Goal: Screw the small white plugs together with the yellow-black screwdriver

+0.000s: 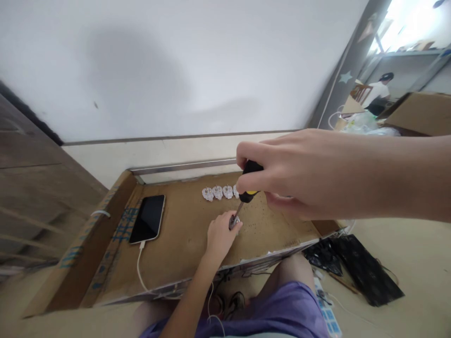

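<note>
Apparently a small workshop, cardboard-covered bench (pixel 186 234), screwdriver (pixel 248 195), white plugs (pixel 217 192), person (pixel 377 93) beyond

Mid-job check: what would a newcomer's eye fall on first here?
First, the right hand, large at right of centre, gripping a screwdriver with a black-and-yellow handle. Its shaft points down to a small part held in the left hand over the cardboard. Beyond sits a row of white plug-like pieces; towards the left lies a dark-screened phone.
</note>
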`<action>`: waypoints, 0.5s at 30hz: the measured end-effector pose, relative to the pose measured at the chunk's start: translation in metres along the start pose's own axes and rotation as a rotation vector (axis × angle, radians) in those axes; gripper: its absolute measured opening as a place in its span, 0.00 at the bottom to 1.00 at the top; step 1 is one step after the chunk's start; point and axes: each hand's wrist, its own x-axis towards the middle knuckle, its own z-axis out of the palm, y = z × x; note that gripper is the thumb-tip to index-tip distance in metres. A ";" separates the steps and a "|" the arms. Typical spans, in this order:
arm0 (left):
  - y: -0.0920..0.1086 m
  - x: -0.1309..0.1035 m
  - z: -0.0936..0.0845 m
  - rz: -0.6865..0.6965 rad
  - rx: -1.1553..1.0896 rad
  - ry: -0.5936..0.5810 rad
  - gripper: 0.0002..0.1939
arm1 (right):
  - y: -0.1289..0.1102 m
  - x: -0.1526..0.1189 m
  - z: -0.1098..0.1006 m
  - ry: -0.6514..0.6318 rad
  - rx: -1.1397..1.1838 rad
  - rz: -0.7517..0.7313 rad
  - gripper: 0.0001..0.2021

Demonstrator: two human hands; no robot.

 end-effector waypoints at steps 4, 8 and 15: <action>0.000 0.001 0.000 -0.004 0.018 -0.004 0.13 | -0.001 0.000 0.000 -0.010 0.029 0.002 0.09; 0.000 0.001 0.000 -0.006 0.022 -0.008 0.12 | -0.001 -0.001 -0.002 -0.020 0.060 0.015 0.08; 0.000 0.001 0.000 -0.004 0.004 -0.011 0.13 | -0.001 0.000 -0.004 -0.051 0.056 0.027 0.09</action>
